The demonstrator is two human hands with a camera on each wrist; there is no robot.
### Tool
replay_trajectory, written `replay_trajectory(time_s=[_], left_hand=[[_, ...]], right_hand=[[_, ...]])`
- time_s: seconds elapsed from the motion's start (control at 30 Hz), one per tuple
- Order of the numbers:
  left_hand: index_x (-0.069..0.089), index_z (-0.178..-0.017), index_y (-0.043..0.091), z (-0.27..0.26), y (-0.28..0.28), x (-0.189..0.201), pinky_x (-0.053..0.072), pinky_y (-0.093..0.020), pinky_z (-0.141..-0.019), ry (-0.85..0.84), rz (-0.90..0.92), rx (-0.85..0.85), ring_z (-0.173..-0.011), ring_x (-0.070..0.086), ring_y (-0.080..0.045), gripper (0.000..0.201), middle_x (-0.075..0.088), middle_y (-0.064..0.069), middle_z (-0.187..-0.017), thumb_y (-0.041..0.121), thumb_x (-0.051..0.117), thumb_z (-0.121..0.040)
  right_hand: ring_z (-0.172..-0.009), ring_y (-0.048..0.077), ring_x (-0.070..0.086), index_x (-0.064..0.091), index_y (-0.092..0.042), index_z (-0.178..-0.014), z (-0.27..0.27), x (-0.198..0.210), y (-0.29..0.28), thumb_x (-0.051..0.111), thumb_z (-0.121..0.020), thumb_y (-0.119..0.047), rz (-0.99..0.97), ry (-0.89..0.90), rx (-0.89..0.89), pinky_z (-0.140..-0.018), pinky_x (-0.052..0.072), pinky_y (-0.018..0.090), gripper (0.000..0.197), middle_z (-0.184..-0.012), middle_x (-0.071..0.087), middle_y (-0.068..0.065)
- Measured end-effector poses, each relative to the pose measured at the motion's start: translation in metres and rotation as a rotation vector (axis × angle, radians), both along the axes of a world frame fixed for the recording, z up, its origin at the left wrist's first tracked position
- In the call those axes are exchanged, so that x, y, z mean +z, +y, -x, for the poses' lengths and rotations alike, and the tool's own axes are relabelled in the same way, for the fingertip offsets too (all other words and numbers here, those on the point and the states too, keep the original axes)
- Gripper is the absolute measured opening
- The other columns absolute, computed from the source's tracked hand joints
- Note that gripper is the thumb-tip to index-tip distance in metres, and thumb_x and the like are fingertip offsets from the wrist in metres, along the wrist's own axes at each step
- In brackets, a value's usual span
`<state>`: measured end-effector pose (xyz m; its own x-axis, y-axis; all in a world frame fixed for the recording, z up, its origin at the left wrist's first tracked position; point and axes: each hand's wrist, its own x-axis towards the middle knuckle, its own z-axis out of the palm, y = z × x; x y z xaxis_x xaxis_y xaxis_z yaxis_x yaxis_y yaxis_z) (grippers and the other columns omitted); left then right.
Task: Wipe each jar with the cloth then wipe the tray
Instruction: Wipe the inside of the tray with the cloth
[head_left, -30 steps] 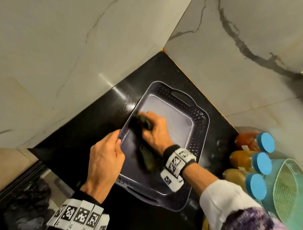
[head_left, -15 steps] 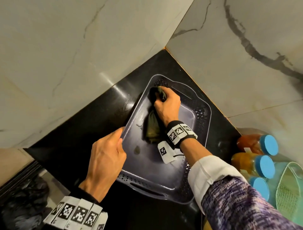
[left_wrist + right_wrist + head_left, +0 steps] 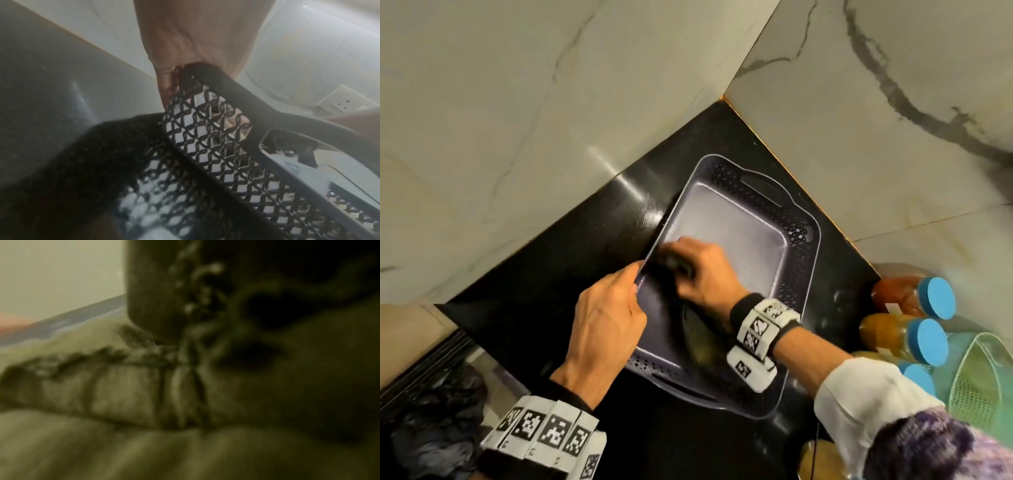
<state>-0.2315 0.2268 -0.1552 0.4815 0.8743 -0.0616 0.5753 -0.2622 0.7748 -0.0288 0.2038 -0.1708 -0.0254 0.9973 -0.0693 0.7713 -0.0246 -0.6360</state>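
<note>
Right hand [image 3: 700, 274] pulled back, clutching cloth [image 3: 690, 337]; left hand [image 3: 607, 318] grips tray [image 3: 803, 274] rim

far half of tray: the dark purple plastic tray with lattice walls [image 3: 799, 236] has bare floor beyond the right hand [image 3: 705, 274].
left rim: taken by the left hand [image 3: 606, 318] gripping it.
near floor: covered by the dark olive cloth [image 3: 688, 329].
right of tray: blue-lidded jars of orange liquid [image 3: 914, 298] crowd the black glossy desk [image 3: 544, 294].
back: pale marble walls [image 3: 859, 137] close the corner.
</note>
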Motion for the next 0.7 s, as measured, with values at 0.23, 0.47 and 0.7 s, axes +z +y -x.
replay_trajectory(time_s=[0.23, 0.47, 0.7], left_hand=[[0.07, -0.13, 0.009, 0.001, 0.002, -0.001, 0.059, -0.034, -0.072, -0.016, 0.028, 0.021, -0.082, 0.074, -0.032, 0.044, 0.078, -0.011, -0.096, -0.008, 0.063, -0.09], [0.073, -0.119, 0.007, -0.004, 0.008, 0.004, 0.055, -0.044, -0.064, 0.069, 0.039, 0.024, -0.077, 0.071, -0.044, 0.044, 0.076, -0.017, -0.085, -0.014, 0.067, -0.08], [0.07, -0.123, 0.01, -0.03, 0.069, 0.01, 0.06, -0.05, -0.082, 0.1, -0.122, -0.138, -0.101, 0.072, -0.041, 0.044, 0.075, -0.014, -0.115, 0.022, 0.081, -0.082]], right_hand=[[-0.083, 0.012, 0.068, 0.074, -0.02, -0.097, -0.067, -0.008, 0.059, 0.067, -0.083, -0.033, -0.13, -0.074, -0.582, -0.08, 0.056, 0.038, 0.021, -0.089, 0.074, -0.004], [-0.099, 0.017, 0.071, 0.073, -0.012, -0.118, 0.005, 0.004, 0.001, 0.063, -0.064, -0.002, 0.19, 0.278, -0.027, -0.089, 0.056, 0.032, 0.056, -0.105, 0.072, -0.003], [-0.093, 0.012, 0.071, 0.073, -0.017, -0.111, 0.026, 0.003, -0.007, 0.062, -0.064, 0.0, 0.046, 0.209, -0.232, -0.082, 0.054, 0.025, 0.051, -0.101, 0.077, -0.005]])
